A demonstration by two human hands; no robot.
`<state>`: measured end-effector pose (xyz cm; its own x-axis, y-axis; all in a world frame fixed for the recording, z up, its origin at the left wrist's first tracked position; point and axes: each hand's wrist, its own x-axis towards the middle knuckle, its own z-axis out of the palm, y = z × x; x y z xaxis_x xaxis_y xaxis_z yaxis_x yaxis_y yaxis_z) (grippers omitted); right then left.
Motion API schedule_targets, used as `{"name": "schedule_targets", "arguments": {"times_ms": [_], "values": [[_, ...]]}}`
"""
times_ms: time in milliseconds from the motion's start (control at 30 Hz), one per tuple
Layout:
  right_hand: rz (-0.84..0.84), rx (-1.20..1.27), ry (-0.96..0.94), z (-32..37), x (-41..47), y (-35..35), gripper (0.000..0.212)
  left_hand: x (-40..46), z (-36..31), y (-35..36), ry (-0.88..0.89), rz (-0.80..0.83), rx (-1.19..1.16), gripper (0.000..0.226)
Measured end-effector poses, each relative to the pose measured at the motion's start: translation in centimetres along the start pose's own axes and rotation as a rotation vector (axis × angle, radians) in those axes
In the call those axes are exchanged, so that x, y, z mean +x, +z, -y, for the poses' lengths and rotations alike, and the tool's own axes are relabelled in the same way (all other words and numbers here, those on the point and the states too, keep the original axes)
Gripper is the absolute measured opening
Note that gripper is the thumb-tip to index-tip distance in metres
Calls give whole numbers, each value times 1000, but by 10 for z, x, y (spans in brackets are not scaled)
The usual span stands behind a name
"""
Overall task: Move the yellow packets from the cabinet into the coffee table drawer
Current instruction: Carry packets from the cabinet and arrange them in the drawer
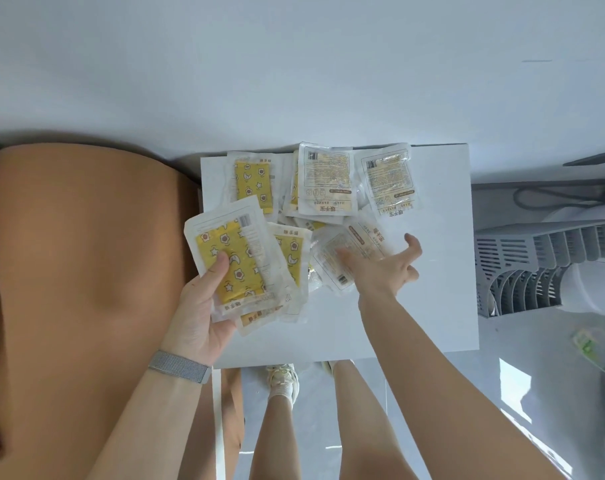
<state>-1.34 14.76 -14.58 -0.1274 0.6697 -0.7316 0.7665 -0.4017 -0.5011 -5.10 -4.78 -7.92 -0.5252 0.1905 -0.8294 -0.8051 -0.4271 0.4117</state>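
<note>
Gripping stacked packets, left hand — right hand open, touching loose packet.

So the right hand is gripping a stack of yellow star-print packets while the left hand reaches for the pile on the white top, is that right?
Not quite, the hands are swapped. In the head view the left hand grips the yellow star-print packets, and the right hand reaches with spread fingers for the pile on the white top.

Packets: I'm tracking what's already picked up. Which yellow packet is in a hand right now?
The star-patterned packet at the pile's left edge: the left hand grips it, thumb on its face, lifted over others. The right hand only reaches, open, toward a printed-side-up packet.
</note>
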Motion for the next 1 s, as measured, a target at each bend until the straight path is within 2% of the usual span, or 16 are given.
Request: {"name": "schedule_targets", "arguments": {"times_ms": [133, 200, 333, 400, 500, 633, 767, 867, 1000], "values": [[-101, 150, 24, -13, -6, -15, 106, -2, -3, -1, 10, -9, -6, 22], [-132, 154, 29, -18, -6, -24, 99, -3, -4, -2, 16, -7, -22, 22], [-145, 150, 65, -28, -1, -35, 57, -4, -3, -3, 18, -1, -27, 21], [-122, 199, 76, -29, 2, -38, 47, -5, -3, -4, 13, 3, -28, 22], [25, 326, 88, -21, -6, -41, 46, -8, -2, -3, 3, 2, -43, 24], [167, 201, -89, 2, -44, -43, 22, -13, 1, 2, -12, 2, -73, 24], [337, 126, -253, 22, -93, -42, 37, -21, 10, 14, -14, 6, -122, 25], [406, 149, -293, 28, -111, -41, 37, -29, 16, 27, -10, 46, -180, 33], [486, 227, -298, 26, -118, -42, 16, -37, 22, 35, -16, 88, -228, 30]]}}
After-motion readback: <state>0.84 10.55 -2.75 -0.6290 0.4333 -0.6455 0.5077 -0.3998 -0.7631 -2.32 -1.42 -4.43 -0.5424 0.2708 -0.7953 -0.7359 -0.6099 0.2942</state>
